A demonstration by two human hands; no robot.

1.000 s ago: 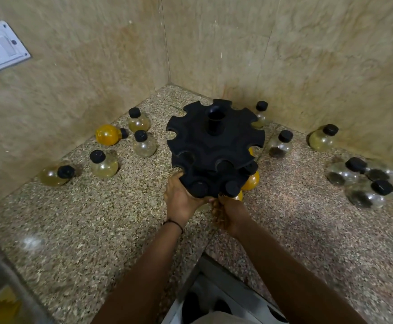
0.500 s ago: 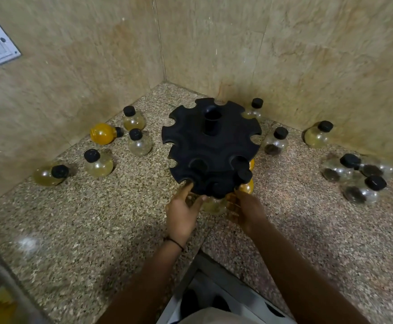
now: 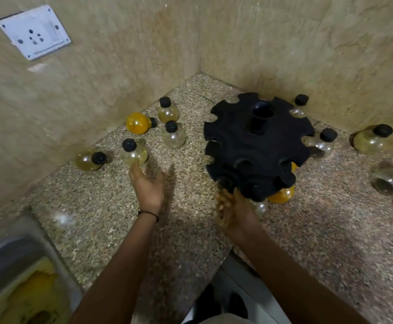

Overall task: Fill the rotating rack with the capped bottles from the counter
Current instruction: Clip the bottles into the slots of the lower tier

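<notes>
The black rotating rack [image 3: 256, 146] stands near the counter's corner, with an orange bottle [image 3: 282, 196] and a clear bottle [image 3: 262, 206] hanging in its near slots. My right hand [image 3: 234, 208] is at the rack's near lower edge, fingers blurred against it. My left hand [image 3: 147, 185] is open with spread fingers, just short of an upright pale yellow capped bottle [image 3: 134, 153]. Around that one are a lying pale bottle [image 3: 88, 160], a lying orange bottle [image 3: 138, 123] and two upright ones [image 3: 167, 111] [image 3: 173, 136].
More capped bottles stand right of the rack [image 3: 324, 141] [image 3: 370, 140], and clear ones lie at the right edge [image 3: 391, 181]. Tiled walls close the corner, with a wall socket [image 3: 34, 31] at upper left. A steel sink [image 3: 11, 260] sits at bottom left.
My left hand has left the rack's near edge and swung left toward the upright pale yellow bottle. My right hand stays at the rack. The view has shifted left.
</notes>
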